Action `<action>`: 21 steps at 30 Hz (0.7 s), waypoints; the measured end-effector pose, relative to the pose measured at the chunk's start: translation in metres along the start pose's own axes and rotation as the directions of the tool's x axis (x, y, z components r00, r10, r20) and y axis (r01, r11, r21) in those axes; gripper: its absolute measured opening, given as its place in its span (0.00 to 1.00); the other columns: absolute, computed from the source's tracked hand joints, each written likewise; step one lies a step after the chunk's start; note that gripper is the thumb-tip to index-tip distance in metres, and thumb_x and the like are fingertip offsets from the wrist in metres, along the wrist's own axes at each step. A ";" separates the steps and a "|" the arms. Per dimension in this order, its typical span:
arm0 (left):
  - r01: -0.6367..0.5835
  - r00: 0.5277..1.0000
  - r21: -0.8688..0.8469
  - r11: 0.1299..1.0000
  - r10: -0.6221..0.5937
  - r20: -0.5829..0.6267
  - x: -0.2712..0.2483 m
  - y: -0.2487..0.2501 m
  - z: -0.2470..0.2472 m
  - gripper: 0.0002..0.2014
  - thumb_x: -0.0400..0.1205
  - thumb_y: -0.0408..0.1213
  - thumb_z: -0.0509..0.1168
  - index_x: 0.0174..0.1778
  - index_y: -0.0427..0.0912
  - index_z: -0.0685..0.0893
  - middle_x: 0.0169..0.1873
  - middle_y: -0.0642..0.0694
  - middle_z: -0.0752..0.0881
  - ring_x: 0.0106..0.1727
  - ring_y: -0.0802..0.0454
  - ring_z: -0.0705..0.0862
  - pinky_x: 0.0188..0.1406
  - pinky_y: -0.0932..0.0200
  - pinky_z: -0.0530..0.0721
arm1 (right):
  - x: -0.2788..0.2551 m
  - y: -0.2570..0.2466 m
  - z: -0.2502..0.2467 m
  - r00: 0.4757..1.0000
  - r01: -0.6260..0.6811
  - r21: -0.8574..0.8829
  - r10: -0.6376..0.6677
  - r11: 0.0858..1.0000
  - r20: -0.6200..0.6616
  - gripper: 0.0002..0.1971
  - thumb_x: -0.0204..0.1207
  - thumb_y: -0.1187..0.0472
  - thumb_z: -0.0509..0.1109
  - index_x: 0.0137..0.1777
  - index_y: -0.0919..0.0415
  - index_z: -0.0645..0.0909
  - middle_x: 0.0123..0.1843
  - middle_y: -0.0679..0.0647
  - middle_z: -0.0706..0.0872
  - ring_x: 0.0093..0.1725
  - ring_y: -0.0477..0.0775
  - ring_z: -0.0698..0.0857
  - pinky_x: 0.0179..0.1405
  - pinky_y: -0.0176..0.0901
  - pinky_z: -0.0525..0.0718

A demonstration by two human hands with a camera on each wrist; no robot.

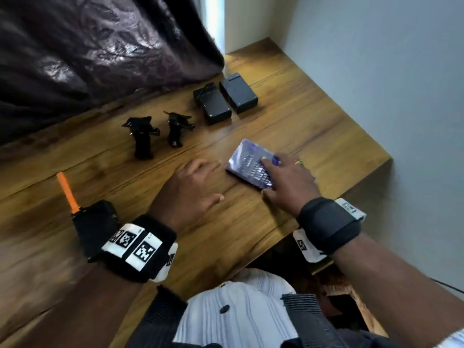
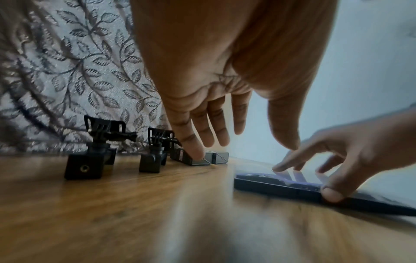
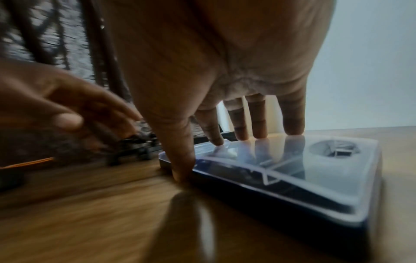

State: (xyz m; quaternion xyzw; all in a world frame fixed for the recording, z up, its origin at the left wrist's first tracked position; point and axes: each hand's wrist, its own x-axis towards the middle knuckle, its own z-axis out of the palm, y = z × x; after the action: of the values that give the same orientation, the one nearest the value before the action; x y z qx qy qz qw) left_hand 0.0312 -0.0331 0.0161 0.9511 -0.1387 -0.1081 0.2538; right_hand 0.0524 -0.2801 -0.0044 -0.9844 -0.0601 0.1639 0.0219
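A flat dark-blue case with a clear lid (image 1: 247,160) (image 2: 281,188) (image 3: 292,179) lies on the wooden table (image 1: 113,234) and shows rows of small dark parts inside. My right hand (image 1: 266,177) (image 3: 202,156) rests on it: straight fingers (image 3: 256,124) touch the lid and the thumb (image 3: 182,160) stands against the case's near side. My left hand (image 1: 212,179) (image 2: 258,140) hovers just left of the case. Its fingers are spread and relaxed and hold nothing.
Two black clamp mounts (image 1: 141,138) (image 1: 178,129) stand behind my left hand. Two black boxes (image 1: 212,102) (image 1: 238,92) lie further back. An orange-tipped tool (image 1: 66,190) lies at the left. A dark leaf-patterned curtain (image 1: 88,46) hangs over the far side. The table edge (image 1: 371,177) drops off near the grey wall on the right.
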 end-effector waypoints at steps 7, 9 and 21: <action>-0.252 0.936 0.454 0.855 0.097 0.338 0.005 -0.022 0.001 0.57 0.79 0.60 0.71 0.92 0.45 0.39 0.91 0.45 0.47 0.92 0.43 0.44 0.90 0.32 0.44 | -0.046 -0.087 0.009 0.967 0.254 -0.076 -0.252 0.964 0.036 0.38 0.79 0.50 0.71 0.86 0.53 0.59 0.82 0.61 0.65 0.66 0.66 0.79 0.65 0.58 0.78; -0.293 0.913 0.484 0.825 0.090 0.398 0.011 -0.026 0.001 0.54 0.80 0.60 0.70 0.92 0.44 0.43 0.90 0.44 0.52 0.91 0.42 0.50 0.89 0.28 0.44 | -0.046 -0.097 0.015 0.969 0.246 -0.091 -0.246 0.965 0.011 0.36 0.82 0.52 0.68 0.86 0.56 0.58 0.84 0.64 0.63 0.70 0.67 0.77 0.68 0.59 0.77; -0.448 0.870 0.526 0.722 0.217 0.443 0.038 -0.033 0.011 0.49 0.66 0.63 0.77 0.80 0.46 0.67 0.73 0.46 0.75 0.74 0.44 0.76 0.78 0.38 0.71 | -0.027 -0.111 0.037 0.986 0.157 -0.215 -0.139 0.964 0.095 0.28 0.92 0.60 0.48 0.88 0.71 0.47 0.87 0.76 0.53 0.85 0.76 0.58 0.81 0.72 0.64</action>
State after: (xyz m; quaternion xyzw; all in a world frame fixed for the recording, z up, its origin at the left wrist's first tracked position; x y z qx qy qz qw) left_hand 0.0706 -0.0230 -0.0152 0.9041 -0.3803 -0.1764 -0.0826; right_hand 0.0028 -0.1722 -0.0238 -0.9662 -0.1522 0.1929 -0.0781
